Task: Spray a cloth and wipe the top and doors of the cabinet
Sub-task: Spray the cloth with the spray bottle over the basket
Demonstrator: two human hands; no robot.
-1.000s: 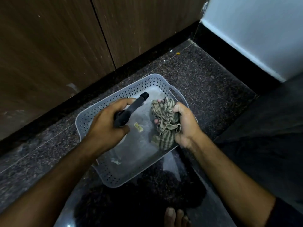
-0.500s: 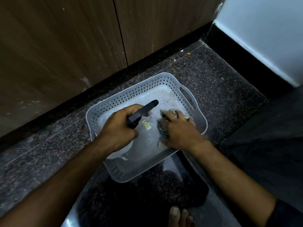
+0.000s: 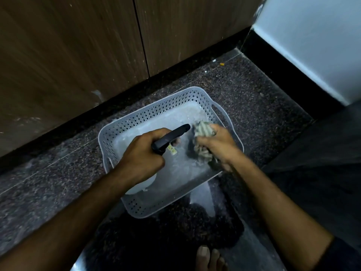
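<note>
My left hand (image 3: pixel 142 157) grips a spray bottle with a black trigger head (image 3: pixel 172 137) and a white body (image 3: pixel 140 185) partly hidden under my wrist. Its nozzle points right at a crumpled striped cloth (image 3: pixel 203 132). My right hand (image 3: pixel 216 145) is closed around that cloth, holding it low inside a grey perforated plastic basket (image 3: pixel 148 118) on the floor. Brown wooden cabinet doors (image 3: pixel 82 51) rise just behind the basket, with a vertical gap between two of them.
The basket sits on a dark speckled stone floor (image 3: pixel 244 98) beside a black plinth under the cabinet. A pale wall (image 3: pixel 312 45) with black skirting stands at right. Bare toes (image 3: pixel 209 257) show at the bottom edge. Dark fabric lies at right.
My right hand lowered the cloth from above the basket down into it, then turned so the cloth faces the nozzle. The left hand with the bottle stayed nearly in place. The view shifted slightly.
</note>
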